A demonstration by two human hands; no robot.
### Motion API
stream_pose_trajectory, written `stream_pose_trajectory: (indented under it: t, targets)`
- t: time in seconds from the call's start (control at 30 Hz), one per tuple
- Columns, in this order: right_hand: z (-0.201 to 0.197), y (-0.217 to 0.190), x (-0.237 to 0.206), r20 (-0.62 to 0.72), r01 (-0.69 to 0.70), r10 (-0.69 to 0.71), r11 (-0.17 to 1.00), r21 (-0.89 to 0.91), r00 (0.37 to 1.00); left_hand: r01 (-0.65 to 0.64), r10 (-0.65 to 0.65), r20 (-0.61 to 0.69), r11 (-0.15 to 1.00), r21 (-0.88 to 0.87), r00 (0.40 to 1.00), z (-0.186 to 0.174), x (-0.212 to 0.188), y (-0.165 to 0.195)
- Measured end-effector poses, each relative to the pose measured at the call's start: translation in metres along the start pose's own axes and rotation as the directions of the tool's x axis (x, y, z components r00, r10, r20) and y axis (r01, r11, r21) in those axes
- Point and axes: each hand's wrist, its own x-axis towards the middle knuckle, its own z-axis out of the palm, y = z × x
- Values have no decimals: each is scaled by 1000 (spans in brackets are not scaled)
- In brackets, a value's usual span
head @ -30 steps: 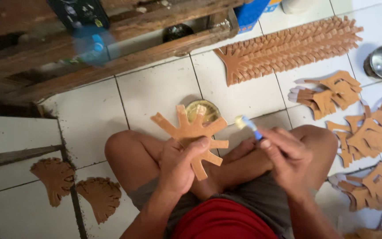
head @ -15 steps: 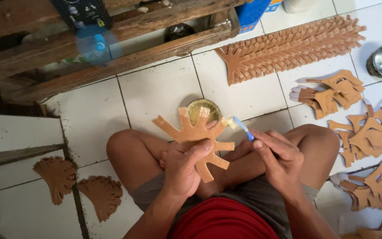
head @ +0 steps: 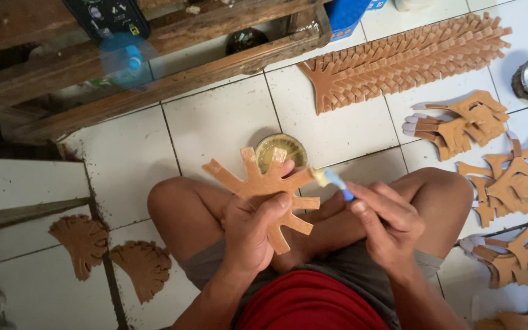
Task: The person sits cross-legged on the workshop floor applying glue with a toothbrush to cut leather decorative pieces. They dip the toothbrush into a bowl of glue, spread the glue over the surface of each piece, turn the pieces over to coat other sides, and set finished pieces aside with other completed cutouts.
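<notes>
Tan leather, cut into a branching shape point(head: 264, 189), sat in my left hand point(head: 252, 229), grip pinched at its stem above my lap. It looked light and floppy. My right hand point(head: 386, 223) gripped a blue-handled brush point(head: 334, 181) touching one branch.
</notes>
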Motion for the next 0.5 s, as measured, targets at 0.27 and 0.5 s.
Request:
stream_pose_trajectory:
  t: [0.27,0.5]
  targets:
    - [-7,0,-5,-11,41,-41,999,1,999,-15,16,28,999,-33,999,5,2,-5]
    - [-9,21,18,-241,-239,239,971,32,940,-60,60,-11,998,-32,998,-6,-2,-2]
